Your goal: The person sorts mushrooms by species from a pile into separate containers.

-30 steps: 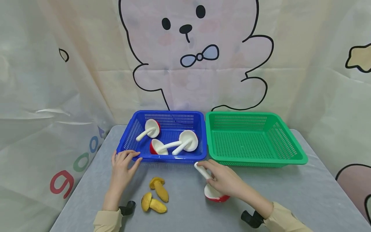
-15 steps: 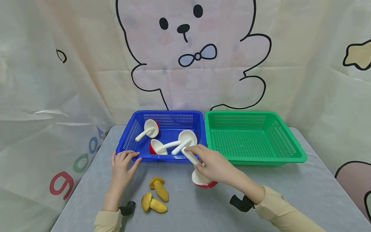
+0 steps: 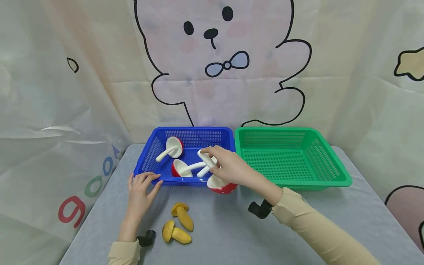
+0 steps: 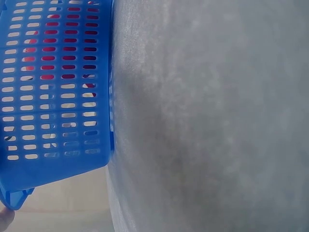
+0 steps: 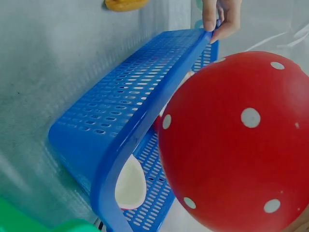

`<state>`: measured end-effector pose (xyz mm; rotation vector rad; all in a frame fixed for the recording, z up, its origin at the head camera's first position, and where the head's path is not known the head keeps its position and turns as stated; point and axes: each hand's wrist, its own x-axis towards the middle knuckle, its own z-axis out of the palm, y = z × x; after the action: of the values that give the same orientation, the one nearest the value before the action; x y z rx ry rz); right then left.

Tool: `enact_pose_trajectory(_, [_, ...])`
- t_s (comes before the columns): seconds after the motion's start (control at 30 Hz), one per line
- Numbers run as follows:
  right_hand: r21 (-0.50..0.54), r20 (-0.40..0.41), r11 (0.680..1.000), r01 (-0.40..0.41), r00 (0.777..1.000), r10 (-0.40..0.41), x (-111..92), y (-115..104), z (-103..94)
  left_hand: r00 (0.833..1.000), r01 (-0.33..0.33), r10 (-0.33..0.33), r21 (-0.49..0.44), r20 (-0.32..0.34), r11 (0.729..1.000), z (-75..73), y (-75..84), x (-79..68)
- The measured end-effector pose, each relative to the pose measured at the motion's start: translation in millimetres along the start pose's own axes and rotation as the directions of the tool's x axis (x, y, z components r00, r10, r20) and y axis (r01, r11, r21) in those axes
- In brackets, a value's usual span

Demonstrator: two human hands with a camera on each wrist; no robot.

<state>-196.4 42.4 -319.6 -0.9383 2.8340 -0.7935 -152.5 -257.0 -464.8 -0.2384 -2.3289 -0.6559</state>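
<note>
In the head view my right hand [image 3: 232, 165] holds a red-capped toy mushroom [image 3: 222, 184] by its white stem, over the front rim of the blue basket [image 3: 195, 180]. Its round cap, red with white dots, hangs below the hand and fills much of the right wrist view. My left hand [image 3: 142, 195] grips the basket's front left corner, thumb and fingers at the rim. Inside the basket lie several similar mushrooms, among them one at the back left [image 3: 174, 147] and one at the front [image 3: 180, 168]; the right hand partly covers another.
A green basket [image 3: 294, 183] stands against the blue one on its right. Two yellow toy mushrooms [image 3: 182, 216] lie on the grey table [image 3: 265, 235] in front of the blue basket. A printed curtain [image 3: 99, 92] hangs behind and at the sides.
My right hand has carried the red-capped mushroom up and leftward from the table in front to over the blue basket's front rim. The left hand has stayed at the corner.
</note>
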Motion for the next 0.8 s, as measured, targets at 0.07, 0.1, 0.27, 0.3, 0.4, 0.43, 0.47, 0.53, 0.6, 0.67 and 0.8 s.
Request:
enact_pose_trajectory(0.07, [-0.008, -0.009, 1.000, 0.006, 1.000, -0.006, 8.3, 0.6, 1.0, 1.000, 0.005, -0.005, 0.001, 0.004, 1.000, 0.5, 0.0, -0.2])
enact_pose_trajectory(0.1, [-0.007, -0.011, 1.000, 0.007, 1.000, -0.007, 12.3, 1.0, 1.6, 1.000, 0.006, -0.006, 0.002, 0.004, 1.000, 0.9, 0.1, -0.3])
enact_pose_trajectory(0.27, [0.015, -0.025, 1.000, -0.020, 0.999, 0.021, 30.2, 5.1, 5.3, 1.000, 0.009, -0.009, 0.008, 0.019, 1.000, 3.6, 1.7, 0.4])
enact_pose_trajectory(0.3, [0.021, -0.026, 0.999, -0.029, 0.999, 0.030, 33.5, 6.4, 6.2, 1.000, 0.007, -0.007, 0.008, 0.022, 1.000, 4.2, 2.0, 0.9])
enact_pose_trajectory(0.4, [0.034, -0.035, 0.998, -0.050, 0.998, 0.051, 44.6, 10.2, 9.5, 1.000, 0.004, -0.004, -0.002, 0.022, 1.000, 5.3, 2.5, 2.5])
enact_pose_trajectory(0.43, [0.040, -0.035, 0.998, -0.055, 0.998, 0.057, 48.7, 11.2, 10.8, 1.000, 0.002, -0.002, -0.004, 0.017, 1.000, 5.3, 2.6, 2.9])
enact_pose_trajectory(0.47, [0.043, -0.035, 0.997, -0.060, 0.997, 0.061, 53.0, 11.9, 12.2, 1.000, 0.002, -0.002, -0.005, 0.011, 1.000, 5.1, 2.4, 3.2])
enact_pose_trajectory(0.53, [0.047, -0.040, 0.996, -0.071, 0.997, 0.073, 61.9, 13.2, 15.2, 1.000, 0.003, -0.003, -0.005, 0.004, 1.000, 4.5, 2.0, 3.5])
enact_pose_trajectory(0.6, [0.065, -0.045, 0.994, -0.089, 0.995, 0.092, 70.8, 13.9, 18.5, 1.000, 0.004, -0.004, -0.001, 0.003, 1.000, 3.8, 1.3, 3.5])
enact_pose_trajectory(0.67, [0.085, -0.055, 0.991, -0.100, 0.993, 0.105, 79.3, 14.9, 22.3, 1.000, 0.005, -0.005, 0.004, 0.004, 1.000, 3.1, 0.4, 3.1])
enact_pose_trajectory(0.8, [0.128, -0.073, 0.985, -0.113, 0.990, 0.123, 93.7, 17.9, 32.2, 1.000, 0.002, -0.002, 0.010, 0.002, 1.000, 2.1, -1.2, 1.8])
